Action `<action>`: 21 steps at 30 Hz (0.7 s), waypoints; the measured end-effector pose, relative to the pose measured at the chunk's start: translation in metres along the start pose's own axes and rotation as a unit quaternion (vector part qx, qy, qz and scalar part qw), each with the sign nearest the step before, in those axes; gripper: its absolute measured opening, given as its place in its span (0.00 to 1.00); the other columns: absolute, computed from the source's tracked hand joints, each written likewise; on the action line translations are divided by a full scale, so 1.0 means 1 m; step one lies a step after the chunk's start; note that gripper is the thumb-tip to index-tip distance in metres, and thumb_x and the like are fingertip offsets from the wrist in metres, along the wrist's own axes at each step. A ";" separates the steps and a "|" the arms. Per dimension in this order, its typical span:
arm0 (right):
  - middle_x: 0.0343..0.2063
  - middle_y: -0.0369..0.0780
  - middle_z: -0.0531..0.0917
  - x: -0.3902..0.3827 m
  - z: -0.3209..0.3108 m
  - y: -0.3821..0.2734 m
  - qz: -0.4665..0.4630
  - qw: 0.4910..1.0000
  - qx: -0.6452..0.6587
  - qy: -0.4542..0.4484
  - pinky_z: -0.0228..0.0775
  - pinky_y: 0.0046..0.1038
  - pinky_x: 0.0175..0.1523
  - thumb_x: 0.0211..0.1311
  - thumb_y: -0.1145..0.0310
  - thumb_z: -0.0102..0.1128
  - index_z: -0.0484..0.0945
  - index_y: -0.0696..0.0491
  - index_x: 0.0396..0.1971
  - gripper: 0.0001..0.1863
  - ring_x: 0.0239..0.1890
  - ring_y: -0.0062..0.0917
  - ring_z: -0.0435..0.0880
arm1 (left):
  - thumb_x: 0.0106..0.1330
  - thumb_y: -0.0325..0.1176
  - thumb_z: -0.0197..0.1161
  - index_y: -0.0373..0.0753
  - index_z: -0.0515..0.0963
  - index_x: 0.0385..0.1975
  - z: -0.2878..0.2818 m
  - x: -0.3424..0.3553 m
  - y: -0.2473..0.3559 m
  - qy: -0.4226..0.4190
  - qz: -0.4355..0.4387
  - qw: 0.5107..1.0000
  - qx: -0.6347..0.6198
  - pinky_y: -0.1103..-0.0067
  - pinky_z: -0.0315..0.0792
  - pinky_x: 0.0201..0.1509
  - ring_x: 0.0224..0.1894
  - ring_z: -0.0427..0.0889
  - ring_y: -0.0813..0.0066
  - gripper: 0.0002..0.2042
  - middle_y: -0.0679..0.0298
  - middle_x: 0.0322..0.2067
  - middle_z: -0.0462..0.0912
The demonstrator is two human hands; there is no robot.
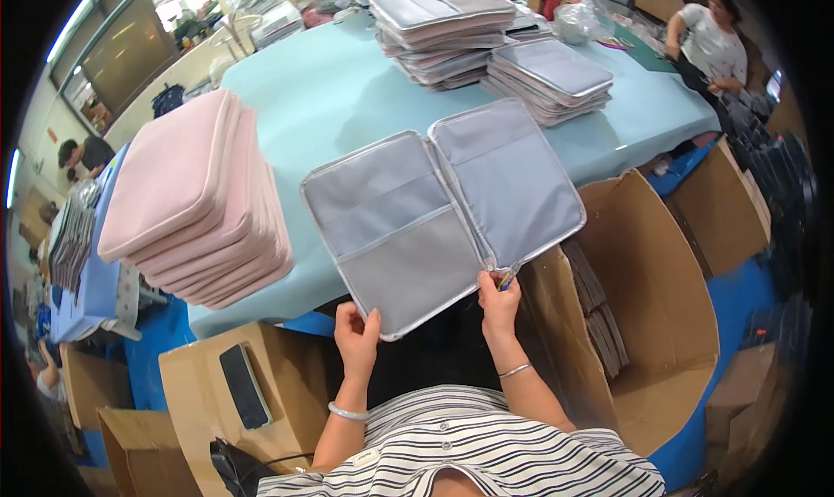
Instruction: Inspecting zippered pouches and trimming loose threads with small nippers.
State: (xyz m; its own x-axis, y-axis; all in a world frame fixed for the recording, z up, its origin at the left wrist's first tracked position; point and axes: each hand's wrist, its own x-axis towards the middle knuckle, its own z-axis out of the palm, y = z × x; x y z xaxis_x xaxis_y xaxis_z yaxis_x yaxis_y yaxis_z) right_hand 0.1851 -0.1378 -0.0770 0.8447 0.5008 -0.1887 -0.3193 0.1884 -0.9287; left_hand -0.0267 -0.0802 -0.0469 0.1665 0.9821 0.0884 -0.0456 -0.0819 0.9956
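A zippered fabric case (395, 228) lies spread open before me, grey inside with flat pockets and pale edging. Its far part rests on the light-blue table (304, 71), while the near edge juts past the table toward me. My left hand (356, 336) is closed, thumb and fingers pinching the case's near left corner. At the near end of the fold, my right hand (499, 304) is closed round a small blue-and-yellow tool (506, 280), too small to name surely. Its fingertips also touch the case's edge there.
Pink cases (174, 175) are piled at the table's left. Grey cases stand in a tall stack (443, 28) and a lower stack (556, 76) beyond. A phone (245, 386) lies on a cardboard box (195, 410); an open carton (665, 323) holds flat items. A person (708, 45) sits far right.
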 end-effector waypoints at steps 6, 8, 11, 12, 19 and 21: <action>0.16 0.30 0.69 0.003 0.000 -0.005 0.060 0.998 0.031 0.015 0.55 0.17 0.16 0.50 0.75 0.57 0.69 0.53 0.25 0.06 0.13 0.13 0.65 | 0.47 0.24 0.68 0.40 0.67 0.26 0.004 -0.010 0.017 -0.090 0.311 0.939 0.114 0.85 0.62 0.19 0.15 0.69 0.77 0.14 0.64 0.16 0.72; 0.17 0.30 0.70 0.003 -0.002 -0.007 0.060 0.998 0.033 0.011 0.56 0.17 0.17 0.49 0.76 0.56 0.69 0.54 0.27 0.06 0.14 0.13 0.66 | 0.47 0.24 0.68 0.40 0.67 0.26 0.005 -0.012 0.022 -0.098 0.322 0.935 0.113 0.85 0.62 0.18 0.15 0.69 0.77 0.14 0.65 0.15 0.71; 0.17 0.30 0.70 0.000 -0.002 -0.011 0.058 0.997 0.049 0.007 0.56 0.18 0.17 0.49 0.76 0.56 0.70 0.54 0.28 0.06 0.14 0.13 0.66 | 0.47 0.24 0.67 0.40 0.67 0.25 0.005 -0.012 0.033 -0.089 0.331 0.930 0.129 0.85 0.60 0.17 0.13 0.67 0.78 0.13 0.67 0.14 0.70; 0.17 0.31 0.70 -0.003 -0.002 -0.013 0.051 0.997 0.052 0.008 0.56 0.18 0.16 0.49 0.77 0.56 0.69 0.55 0.27 0.06 0.13 0.13 0.65 | 0.47 0.24 0.67 0.40 0.67 0.24 0.004 -0.011 0.036 -0.087 0.328 0.931 0.135 0.85 0.59 0.17 0.13 0.67 0.79 0.13 0.67 0.14 0.70; 0.16 0.33 0.74 -0.014 -0.002 -0.024 0.123 0.990 0.041 -0.054 0.51 0.16 0.15 0.54 0.71 0.65 0.70 0.54 0.27 0.10 0.11 0.12 0.65 | 0.56 0.26 0.63 0.35 0.69 0.25 0.004 0.030 0.059 -0.017 0.217 0.954 0.205 0.84 0.64 0.21 0.17 0.67 0.82 0.07 0.66 0.16 0.69; 0.16 0.34 0.76 -0.021 -0.011 -0.047 0.168 0.970 0.022 -0.171 0.48 0.15 0.15 0.56 0.66 0.66 0.72 0.52 0.24 0.11 0.11 0.11 0.63 | 0.60 0.28 0.60 0.33 0.70 0.27 -0.005 0.052 0.084 0.012 0.178 0.952 0.250 0.81 0.65 0.24 0.18 0.69 0.80 0.07 0.64 0.18 0.71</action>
State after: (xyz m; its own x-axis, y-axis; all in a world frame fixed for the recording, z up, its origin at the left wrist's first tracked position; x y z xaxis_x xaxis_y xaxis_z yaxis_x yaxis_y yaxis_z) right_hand 0.1866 -0.1661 -0.0331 0.4993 0.7906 -0.3545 -0.5768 -0.0020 -0.8169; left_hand -0.0269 -0.0354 0.0415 0.2059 0.8803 0.4274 0.3811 -0.4745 0.7935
